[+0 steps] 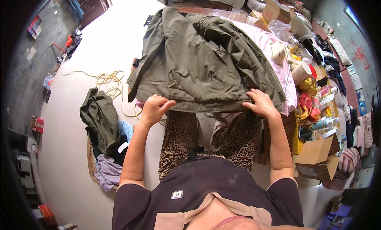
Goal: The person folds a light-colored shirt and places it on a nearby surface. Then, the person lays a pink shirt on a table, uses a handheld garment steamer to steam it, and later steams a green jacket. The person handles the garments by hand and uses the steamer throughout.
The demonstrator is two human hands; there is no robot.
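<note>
An olive-green jacket (199,66) lies spread and wrinkled over a table with a pink cloth (290,100), its hem towards me. At the hem's left part is my left hand (156,108), fingers curled and the thumb along the edge; whether it grips the cloth is hard to tell. My right hand (259,103) rests at the hem's right part, thumb and fingers apart on the fabric. The jacket's upper end reaches the table's far side.
On the left, a wicker basket (90,161) holds an olive garment (102,122) and a lilac cloth (108,172). A yellow cord (110,81) lies coiled on the floor. Fruit, bottles, a paper roll (300,72) and an open cardboard box (317,161) stand on the right.
</note>
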